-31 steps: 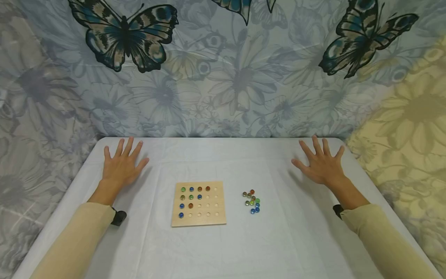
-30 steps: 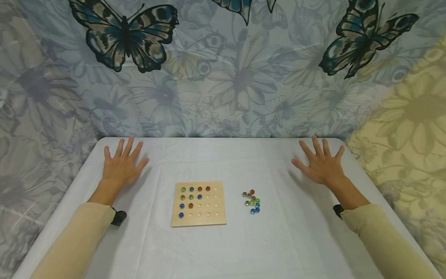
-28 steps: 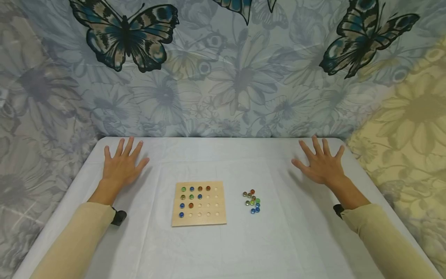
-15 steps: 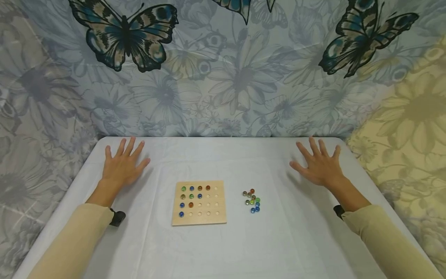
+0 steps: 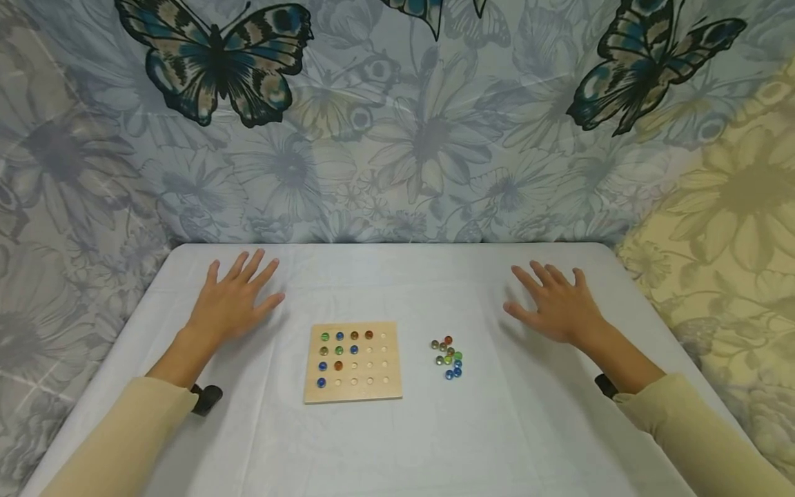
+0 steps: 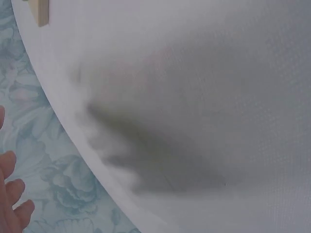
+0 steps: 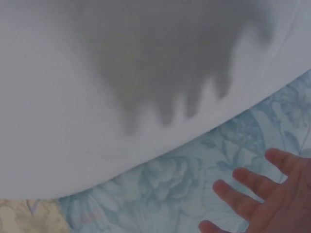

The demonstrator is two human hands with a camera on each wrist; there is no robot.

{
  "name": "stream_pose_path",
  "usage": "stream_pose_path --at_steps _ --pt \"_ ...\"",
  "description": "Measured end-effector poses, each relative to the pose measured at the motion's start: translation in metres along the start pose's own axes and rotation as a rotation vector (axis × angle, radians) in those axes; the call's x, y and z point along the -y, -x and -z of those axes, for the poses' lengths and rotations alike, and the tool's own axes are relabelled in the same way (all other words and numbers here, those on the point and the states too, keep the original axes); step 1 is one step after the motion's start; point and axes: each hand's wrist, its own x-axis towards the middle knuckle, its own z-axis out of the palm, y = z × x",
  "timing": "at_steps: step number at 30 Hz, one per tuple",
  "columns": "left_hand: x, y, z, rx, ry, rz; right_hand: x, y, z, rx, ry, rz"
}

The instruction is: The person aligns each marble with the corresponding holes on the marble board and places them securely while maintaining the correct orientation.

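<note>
In the head view a pale wooden board (image 5: 362,391) with rows of round hollows lies a little left of the table's middle. Blue, green and brown-red marbles (image 5: 339,351) fill its upper-left hollows in a stepped triangle. To the right of the board sits a loose cluster of marbles (image 5: 449,359). My left hand (image 5: 231,304) hovers above the cloth, up and left of the board, fingers spread and holding nothing. Beyond the cluster to the right, my right hand (image 5: 562,307) is also raised with fingers spread, nothing in it. Both hands cast shadows on the cloth in the wrist views.
A white cloth (image 5: 472,442) covers the table, whose far edge meets a hanging fabric (image 5: 428,152) printed with flowers and butterflies. A corner of the board (image 6: 41,12) shows in the left wrist view. Dark bands (image 5: 207,400) sit at both wrists.
Both hands have moved inward and slightly back from the far edge, the left one rightward and the right one leftward. The board and marbles stay as they were.
</note>
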Motion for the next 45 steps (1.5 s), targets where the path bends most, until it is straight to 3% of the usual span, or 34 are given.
stream_pose_path --at_steps 10,25,31,45 --pt "-0.019 0.014 -0.001 -0.033 0.019 -0.113 0.023 0.003 -0.002 -0.098 0.004 0.128" --pt "-0.041 0.035 -0.013 0.001 0.064 -0.247 0.054 0.010 -0.013 -0.170 -0.057 0.311" --pt "-0.047 0.041 -0.018 0.049 0.108 -0.288 0.062 0.010 -0.015 -0.154 -0.210 0.322" --pt "-0.052 0.048 -0.029 0.093 0.163 -0.318 0.074 0.006 -0.019 0.056 -0.691 0.315"
